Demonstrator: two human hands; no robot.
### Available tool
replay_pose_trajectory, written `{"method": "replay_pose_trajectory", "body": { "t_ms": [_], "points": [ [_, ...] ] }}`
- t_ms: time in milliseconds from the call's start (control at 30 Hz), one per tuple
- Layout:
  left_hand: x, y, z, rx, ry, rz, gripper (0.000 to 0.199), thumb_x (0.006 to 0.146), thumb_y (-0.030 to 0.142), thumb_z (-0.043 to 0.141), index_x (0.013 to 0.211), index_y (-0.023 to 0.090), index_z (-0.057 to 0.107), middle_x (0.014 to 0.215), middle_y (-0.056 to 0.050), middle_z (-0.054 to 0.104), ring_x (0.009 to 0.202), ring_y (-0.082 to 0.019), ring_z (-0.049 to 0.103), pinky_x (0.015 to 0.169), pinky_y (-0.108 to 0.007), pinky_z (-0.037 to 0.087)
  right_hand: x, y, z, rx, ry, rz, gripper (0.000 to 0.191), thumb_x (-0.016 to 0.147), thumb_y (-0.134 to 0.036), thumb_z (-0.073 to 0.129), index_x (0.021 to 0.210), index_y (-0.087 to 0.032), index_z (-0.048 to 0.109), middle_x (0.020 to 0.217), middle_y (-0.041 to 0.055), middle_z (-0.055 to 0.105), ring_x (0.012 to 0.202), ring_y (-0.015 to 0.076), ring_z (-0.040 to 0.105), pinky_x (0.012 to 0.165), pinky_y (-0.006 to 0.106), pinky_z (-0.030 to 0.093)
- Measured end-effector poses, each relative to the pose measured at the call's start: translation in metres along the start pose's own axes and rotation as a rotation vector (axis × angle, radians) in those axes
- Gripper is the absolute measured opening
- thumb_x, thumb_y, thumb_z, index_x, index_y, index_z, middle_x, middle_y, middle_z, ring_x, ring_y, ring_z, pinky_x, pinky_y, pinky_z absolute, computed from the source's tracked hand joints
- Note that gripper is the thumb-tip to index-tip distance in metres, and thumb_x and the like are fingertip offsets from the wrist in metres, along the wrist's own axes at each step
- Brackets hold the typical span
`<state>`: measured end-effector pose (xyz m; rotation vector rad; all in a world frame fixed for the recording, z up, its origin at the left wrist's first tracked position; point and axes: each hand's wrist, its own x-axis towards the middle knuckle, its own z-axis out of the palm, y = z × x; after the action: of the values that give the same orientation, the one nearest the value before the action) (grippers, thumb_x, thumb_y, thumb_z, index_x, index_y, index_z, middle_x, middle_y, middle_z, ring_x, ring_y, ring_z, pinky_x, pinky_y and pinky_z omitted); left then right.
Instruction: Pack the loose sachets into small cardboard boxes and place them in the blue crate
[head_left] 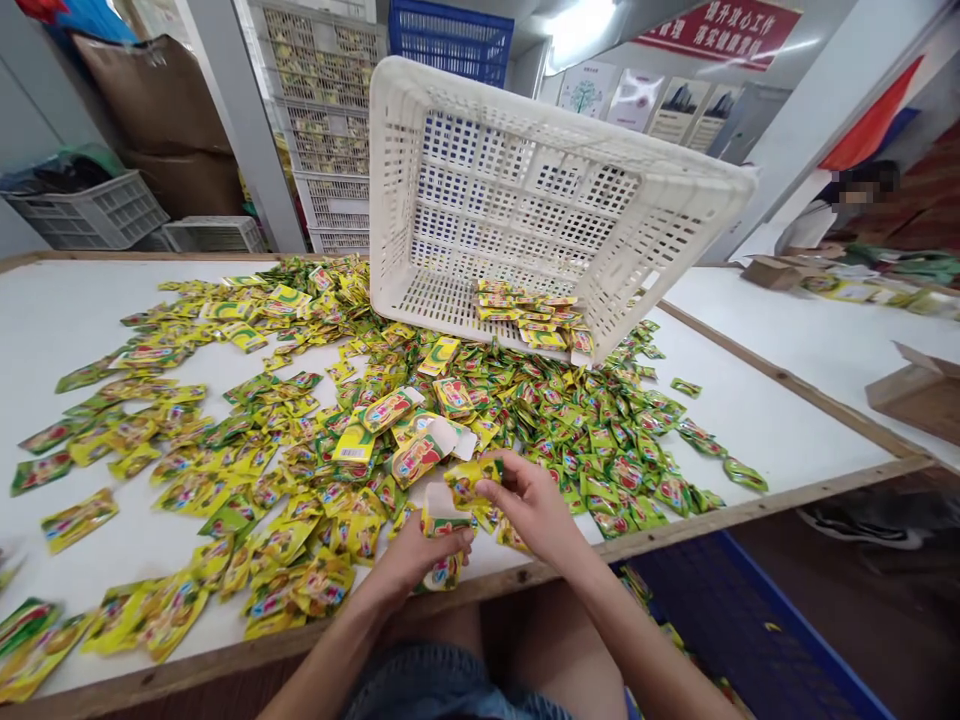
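Head view: carton (pixel 444 521) in left hand (pixel 421 553), yellow packet (pixel 466 480) in right hand (pixel 534 503).

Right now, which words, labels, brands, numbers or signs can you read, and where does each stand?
"提升…工作": red banner, upper line; middle unclear.
"管理 落实…": red banner, lower line; rest blurred.
Wall posters: too small.
Small boxes, packets: too blurred.

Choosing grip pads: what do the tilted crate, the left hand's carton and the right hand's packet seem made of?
White crate: probably molded plastic, satin; lattice walls, rounded rim.
Carton: likely thin paperboard, smooth printed outside; plain white flap.
Packet: probably plastic film, seemingly glossy; thin, crinkled look. Foil lining: can't tell.
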<state>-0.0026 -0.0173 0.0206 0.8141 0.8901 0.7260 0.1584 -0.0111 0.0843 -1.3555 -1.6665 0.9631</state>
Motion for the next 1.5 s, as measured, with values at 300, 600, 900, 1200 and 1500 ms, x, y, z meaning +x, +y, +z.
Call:
{"method": "replay_pose_trajectory", "body": {
  "t_ms": [300, 600, 900, 1200, 1500],
  "points": [
    [0.003, -0.001, 0.003, 0.088, 0.015, 0.030, 0.033, 0.053, 0.033, 0.078, 0.074, 0.015, 0.060, 0.065, -0.001, 0.062, 0.060, -0.015, 0.055, 0.061, -0.027, 0.044, 0.017, -0.012, 0.011, -0.754, -0.283, -0.201, 0.014, 0.078, -0.006, 0.049, 0.085, -0.017, 0.054, 0.089, 0.0050, 0.054, 0.078, 0.0168, 0.053, 0.066, 0.025, 0.038],
    [0.007, -0.008, 0.002, -0.003, 0.057, 0.011, 0.032, 0.053, 0.027, 0.077, 0.076, 0.017, 0.058, 0.063, 0.000, 0.063, 0.057, -0.015, 0.057, 0.060, -0.027, 0.045, 0.016, -0.014, 0.022, -0.530, -0.264, -0.120, 0.030, 0.076, -0.007, 0.057, 0.102, -0.020, 0.049, 0.087, 0.0010, 0.062, 0.081, 0.0171, 0.055, 0.069, 0.025, 0.038],
    [0.004, -0.008, -0.001, 0.137, 0.082, 0.121, 0.041, 0.058, 0.031, 0.071, 0.095, 0.014, 0.061, 0.089, -0.004, 0.068, 0.085, -0.022, 0.060, 0.078, -0.029, 0.046, -0.007, 0.008, 0.034, -0.460, -0.141, -0.198, 0.019, 0.083, -0.022, 0.055, 0.066, -0.018, 0.061, 0.116, 0.0048, 0.050, 0.108, 0.0237, 0.039, 0.091, 0.040, 0.031],
    [0.003, -0.024, -0.009, 0.261, 0.185, 0.304, 0.045, 0.073, 0.038, 0.062, 0.111, 0.019, 0.044, 0.113, -0.010, 0.061, 0.102, -0.023, 0.058, 0.088, -0.034, 0.044, -0.028, 0.047, 0.049, 0.318, 0.138, 0.123, 0.022, 0.082, -0.027, 0.055, 0.099, -0.021, 0.043, 0.090, 0.0036, 0.060, 0.082, 0.0161, 0.058, 0.072, 0.027, 0.047],
    [-0.005, -0.032, -0.027, 0.434, 0.178, 0.382, 0.028, 0.080, 0.034, 0.055, 0.103, 0.019, 0.060, 0.102, -0.007, 0.065, 0.092, -0.022, 0.060, 0.082, -0.030, 0.046, -0.025, 0.059, 0.058, 0.200, 0.117, 0.072, 0.012, 0.084, -0.027, 0.053, 0.089, -0.018, 0.059, 0.083, 0.0029, 0.062, 0.080, 0.0157, 0.058, 0.074, 0.026, 0.043]
  ]
}}
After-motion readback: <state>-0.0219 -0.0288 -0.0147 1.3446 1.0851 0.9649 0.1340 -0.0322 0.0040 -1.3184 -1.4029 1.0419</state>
